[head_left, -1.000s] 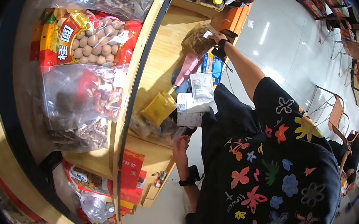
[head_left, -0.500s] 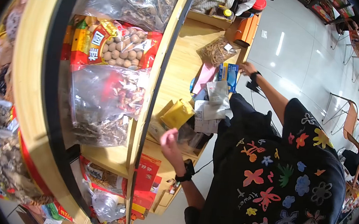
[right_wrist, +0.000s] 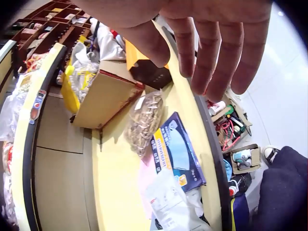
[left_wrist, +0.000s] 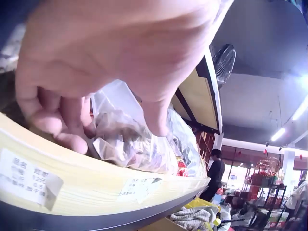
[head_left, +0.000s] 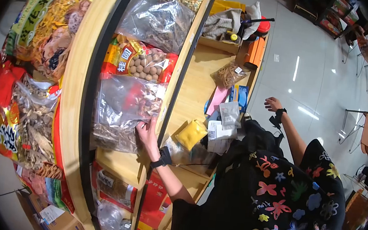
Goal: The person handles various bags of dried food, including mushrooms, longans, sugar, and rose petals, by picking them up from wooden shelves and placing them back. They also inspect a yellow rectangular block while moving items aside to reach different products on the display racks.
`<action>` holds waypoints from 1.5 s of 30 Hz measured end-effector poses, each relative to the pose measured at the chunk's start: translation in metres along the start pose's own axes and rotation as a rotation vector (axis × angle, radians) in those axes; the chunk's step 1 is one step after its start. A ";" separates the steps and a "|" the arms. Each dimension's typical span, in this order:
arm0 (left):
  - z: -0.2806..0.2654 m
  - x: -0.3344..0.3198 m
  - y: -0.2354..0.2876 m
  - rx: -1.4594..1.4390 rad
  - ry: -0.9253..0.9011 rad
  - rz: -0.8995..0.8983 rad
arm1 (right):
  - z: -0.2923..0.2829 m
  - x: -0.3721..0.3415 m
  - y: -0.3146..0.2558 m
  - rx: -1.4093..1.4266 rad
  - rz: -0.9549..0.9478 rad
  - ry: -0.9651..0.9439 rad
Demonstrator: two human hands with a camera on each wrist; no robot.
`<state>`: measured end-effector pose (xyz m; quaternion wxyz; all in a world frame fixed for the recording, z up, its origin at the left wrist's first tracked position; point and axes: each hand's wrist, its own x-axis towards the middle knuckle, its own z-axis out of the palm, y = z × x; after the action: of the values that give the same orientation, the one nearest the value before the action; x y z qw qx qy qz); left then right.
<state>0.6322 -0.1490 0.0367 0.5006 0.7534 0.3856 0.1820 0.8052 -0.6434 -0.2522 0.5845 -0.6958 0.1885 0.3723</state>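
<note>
My left hand (head_left: 147, 133) is at the upper shelf, over the lower edge of a clear bag of dark dried pieces (head_left: 114, 138). In the left wrist view, the hand (left_wrist: 110, 62) spans the shelf's front edge, thumb straight beside a clear bag (left_wrist: 130, 144) and fingers loosely bent; no firm grip on the bag shows. My right hand (head_left: 274, 104) hangs over the floor, its fingers spread and holding nothing. A bag of brown dried strips (head_left: 228, 75) lies on the lower shelf near it, with a blue box (head_left: 239, 96) and a yellow packet (head_left: 192, 134).
A red bag of round brown fruit (head_left: 146, 66) and another clear bag (head_left: 158, 18) fill the upper shelf. The lower shelf holds a carton (right_wrist: 108, 96) and an orange box (head_left: 255, 53). A chair (head_left: 363, 134) stands on the floor to the right.
My left hand has moved from beside the yellow packet to the upper shelf's bags. My right hand has let go of the bag of brown strips and drawn back over the floor. The view has shifted left.
</note>
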 end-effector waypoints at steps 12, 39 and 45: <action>0.014 -0.005 0.024 -0.315 0.027 0.091 | 0.075 -0.068 -0.102 -0.268 -0.568 -0.237; -0.004 -0.167 -0.025 -0.759 -0.311 -0.042 | 0.233 -0.237 -0.205 -0.231 -0.717 -0.988; -0.004 -0.163 -0.025 -0.694 -0.215 -0.114 | 0.228 -0.228 -0.186 -0.163 -0.603 -0.902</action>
<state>0.5160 -0.2657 0.0338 0.7734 0.5309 0.2875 0.1933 0.7181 -0.4199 0.0325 0.6325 -0.5334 -0.3178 0.4631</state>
